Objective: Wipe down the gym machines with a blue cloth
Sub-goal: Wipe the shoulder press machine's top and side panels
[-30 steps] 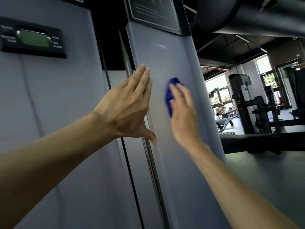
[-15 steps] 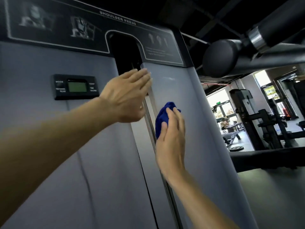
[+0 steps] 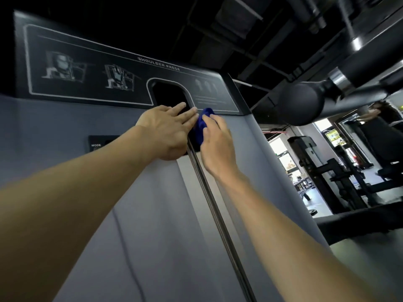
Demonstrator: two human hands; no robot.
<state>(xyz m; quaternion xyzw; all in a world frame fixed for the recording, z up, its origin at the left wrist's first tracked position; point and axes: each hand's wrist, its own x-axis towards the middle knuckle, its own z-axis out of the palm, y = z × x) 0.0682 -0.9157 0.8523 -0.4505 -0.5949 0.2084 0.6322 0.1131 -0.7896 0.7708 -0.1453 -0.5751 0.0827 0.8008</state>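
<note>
Right hand [image 3: 214, 141] bunching soft blue cloth [image 3: 201, 127], left hand [image 3: 168, 129] flat on smooth grey panel [image 3: 65, 127]

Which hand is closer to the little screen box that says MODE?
Left. The left hand lies just right of the MODE display, covering part of it. The right hand, holding the blue cloth, sits farther right, past the metal rod.

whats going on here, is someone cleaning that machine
Yes. A person is wiping a grey shoulder press machine. Their right hand presses a bunched blue cloth against the panel near its top, just below the black instruction placard. The left hand lies flat with straight fingers beside the cloth, over the dark slot by the metal guide rail. A small black display is partly hidden behind the left arm.
</note>
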